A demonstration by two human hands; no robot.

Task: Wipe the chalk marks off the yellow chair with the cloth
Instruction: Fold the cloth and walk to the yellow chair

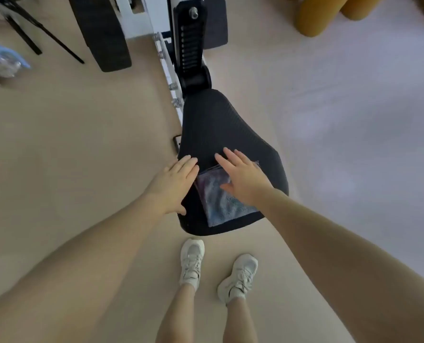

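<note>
A folded grey-blue cloth (222, 199) lies flat on a black padded seat (220, 125) of an exercise machine. My right hand (240, 177) rests on the cloth's far half with fingers straight and spread. My left hand (175, 180) lies flat on the seat's left edge, just beside the cloth, fingers straight. The yellow chair (329, 13) shows only as rounded yellow legs at the top right, far from both hands. No chalk marks can be made out on it.
The machine's white frame and black post (191, 40) rise beyond the seat. A black tripod (32, 33) and a bluish plastic bag (3, 60) sit at the upper left. My two white shoes (215, 271) stand on the beige floor below the seat.
</note>
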